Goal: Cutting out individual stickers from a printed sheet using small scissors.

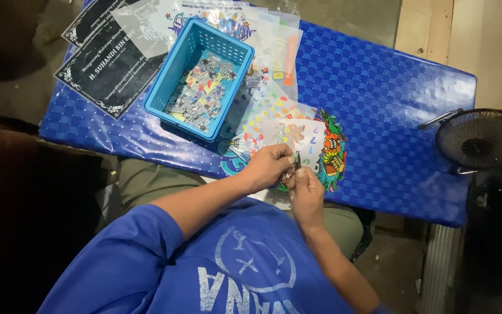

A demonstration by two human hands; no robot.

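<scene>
- The blue checked surface (pixel 379 104) carries a blue basket (pixel 200 75) of small cut pieces.
- A colourful sticker sheet (pixel 297 136) lies at the near edge, under both hands.
- Left hand (pixel 267 167) pinches the sheet's edge; right hand (pixel 306 195) grips a thin dark tool (pixel 298 161).
- The tool's tip is too small to make out.

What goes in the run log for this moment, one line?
left hand: pinching sticker sheet | right hand: grip on thin dark tool over sheet | blue basket: sticker scraps | surface: blue checkered table
</scene>
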